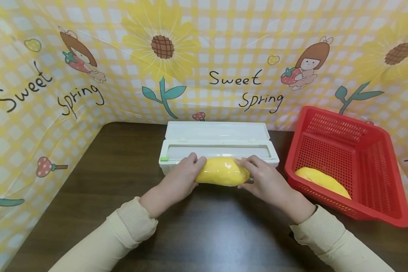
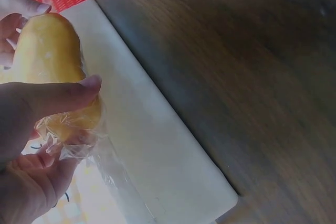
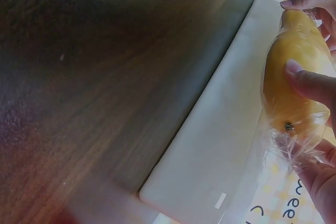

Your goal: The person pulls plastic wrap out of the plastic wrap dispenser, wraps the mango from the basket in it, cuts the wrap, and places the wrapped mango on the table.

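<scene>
A plump, elongated yellow fruit [image 1: 222, 172], much like a mango, is held level between both hands in front of a white cling film dispenser [image 1: 217, 130]. Clear cling film [image 3: 296, 153] covers the fruit and bunches at its ends. My left hand [image 1: 181, 176] grips the left end, thumb on top and fingers beneath. The right hand [image 1: 268, 182] holds the right end in the same way. In the left wrist view, film [image 2: 113, 163] also hangs beside the dispenser's front wall; whether it joins the roll cannot be told. A small dark stem spot shows in the right wrist view.
On the right stands a red perforated basket [image 1: 391, 162] with another yellow fruit [image 1: 323, 182] inside. The dispenser's lid is raised, and a green slider [image 1: 164, 159] sits at its left end. A patterned cloth [image 1: 224, 45] hangs behind the dark wooden table [image 1: 197, 238].
</scene>
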Demonstrator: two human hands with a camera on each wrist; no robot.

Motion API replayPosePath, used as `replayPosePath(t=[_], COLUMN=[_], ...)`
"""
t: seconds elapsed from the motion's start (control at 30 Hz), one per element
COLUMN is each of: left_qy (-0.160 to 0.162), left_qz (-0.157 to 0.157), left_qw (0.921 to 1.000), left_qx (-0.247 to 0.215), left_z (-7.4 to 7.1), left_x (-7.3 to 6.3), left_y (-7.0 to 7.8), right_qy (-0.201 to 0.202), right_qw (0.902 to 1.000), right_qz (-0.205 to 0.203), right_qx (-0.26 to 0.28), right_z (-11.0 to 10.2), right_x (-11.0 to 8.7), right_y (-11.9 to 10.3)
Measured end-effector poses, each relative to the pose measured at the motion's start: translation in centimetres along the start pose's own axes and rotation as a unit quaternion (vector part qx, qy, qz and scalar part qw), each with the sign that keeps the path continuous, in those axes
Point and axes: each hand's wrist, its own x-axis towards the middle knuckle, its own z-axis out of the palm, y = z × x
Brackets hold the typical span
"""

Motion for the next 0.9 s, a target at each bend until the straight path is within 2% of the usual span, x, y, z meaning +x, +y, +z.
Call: replayPosePath(t=[0.3,0.9], left_qy=[-0.019,-0.021], left_qz=[-0.015,-0.015], left_qw=[0.9997,0.9996], left_qx=[-0.004,-0.011], left_z=[0.28,0.78], left_x=[-0.03,-0.34], left_y=[0.17,0.41], right_qy=[-0.011,-0.023], right_qw=[0.9997,0.9992], right_qz=[0.01,0.015], right_qx=[0.017,0.027], right_z=[0.12,0.46], right_x=[-0.12,-0.48], right_y=[0.09,0.19])
